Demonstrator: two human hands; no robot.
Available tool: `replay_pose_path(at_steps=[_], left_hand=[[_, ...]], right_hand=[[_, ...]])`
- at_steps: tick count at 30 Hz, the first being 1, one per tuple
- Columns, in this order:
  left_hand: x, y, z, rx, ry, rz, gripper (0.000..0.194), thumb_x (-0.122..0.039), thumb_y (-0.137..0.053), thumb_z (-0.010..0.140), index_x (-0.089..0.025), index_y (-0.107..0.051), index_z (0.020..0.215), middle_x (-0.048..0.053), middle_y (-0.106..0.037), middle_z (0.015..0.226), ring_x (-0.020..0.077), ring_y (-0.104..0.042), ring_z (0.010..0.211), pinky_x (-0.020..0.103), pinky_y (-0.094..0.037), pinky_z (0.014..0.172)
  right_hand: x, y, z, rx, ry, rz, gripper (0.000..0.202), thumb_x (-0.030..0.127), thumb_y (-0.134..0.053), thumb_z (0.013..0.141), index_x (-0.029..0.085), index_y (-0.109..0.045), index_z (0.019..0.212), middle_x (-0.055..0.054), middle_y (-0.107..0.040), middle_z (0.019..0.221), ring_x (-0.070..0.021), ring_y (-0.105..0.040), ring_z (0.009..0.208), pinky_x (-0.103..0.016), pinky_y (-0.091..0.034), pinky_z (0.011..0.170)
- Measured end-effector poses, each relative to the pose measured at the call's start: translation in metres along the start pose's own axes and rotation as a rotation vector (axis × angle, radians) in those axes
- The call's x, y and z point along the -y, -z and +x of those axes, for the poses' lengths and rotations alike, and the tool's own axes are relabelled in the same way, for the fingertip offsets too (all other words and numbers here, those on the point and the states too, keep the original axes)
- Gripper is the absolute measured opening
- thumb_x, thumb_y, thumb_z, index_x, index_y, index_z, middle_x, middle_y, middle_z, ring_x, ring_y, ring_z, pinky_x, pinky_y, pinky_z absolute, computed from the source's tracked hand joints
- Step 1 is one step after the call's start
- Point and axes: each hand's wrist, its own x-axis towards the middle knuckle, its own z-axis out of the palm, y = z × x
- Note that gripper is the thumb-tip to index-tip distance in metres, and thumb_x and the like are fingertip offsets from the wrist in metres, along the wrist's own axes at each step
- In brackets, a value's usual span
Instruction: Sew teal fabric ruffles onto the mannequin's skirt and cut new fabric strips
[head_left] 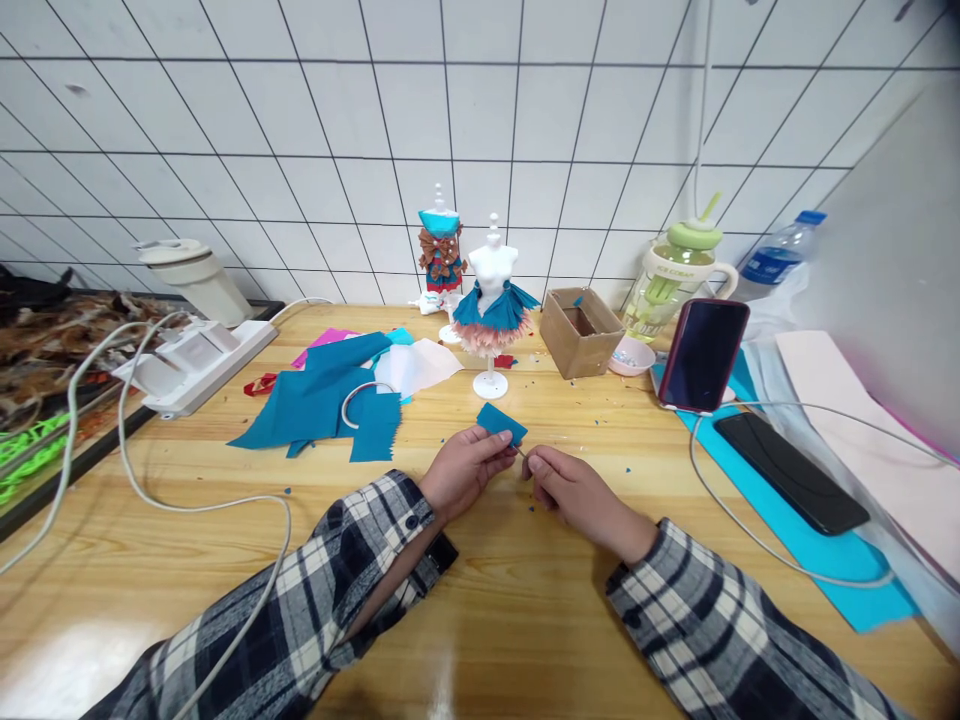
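A small teal paper piece (501, 423) is pinched between the thumb and fingers of my left hand (469, 468). Just to its right, my right hand (574, 488) is closed around a thin stick-like tool, whose tip meets the lower right corner of the paper. Beyond my hands stands a small white mannequin (493, 270) in a teal and pink ruffled skirt (493, 318). Behind it on the left is a second mannequin (440, 250) with a turquoise top and brown bows. Larger teal sheets (319, 400) lie to the left under a white ring (346, 408).
A cardboard box (581, 335) and a pink bowl (631, 357) sit behind my right hand. Two phones (705, 355), a cup (667, 290) and a bottle (776, 255) are on the right. A power strip (210, 370) stands left, its cable (281, 520) crossing my left sleeve.
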Motion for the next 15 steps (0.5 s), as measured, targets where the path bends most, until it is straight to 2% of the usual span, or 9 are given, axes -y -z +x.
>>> replay_pose_path(at_steps=[6, 15], left_hand=[[0.0019, 0.0007, 0.0012, 0.009, -0.004, 0.007, 0.022, -0.024, -0.08, 0.067, -0.01, -0.068, 0.078, 0.003, -0.069, 0.077, 0.0102, -0.062, 0.075, 0.022, -0.048, 0.076], [0.0011, -0.0006, 0.0006, 0.012, -0.011, -0.004, 0.021, -0.023, -0.082, 0.065, -0.01, -0.068, 0.075, 0.002, -0.068, 0.074, 0.01, -0.062, 0.073, 0.022, -0.049, 0.075]], right_hand=[[-0.0011, -0.0062, -0.001, -0.067, 0.037, -0.101, 0.032, 0.048, -0.031, 0.096, 0.024, -0.039, 0.078, 0.004, -0.05, 0.062, -0.0129, -0.046, 0.055, -0.025, -0.031, 0.051], [0.006, -0.0101, -0.0024, -0.031, 0.052, -0.103, 0.03, 0.046, -0.028, 0.098, 0.024, -0.039, 0.081, 0.004, -0.05, 0.061, -0.0128, -0.047, 0.054, -0.026, -0.033, 0.051]])
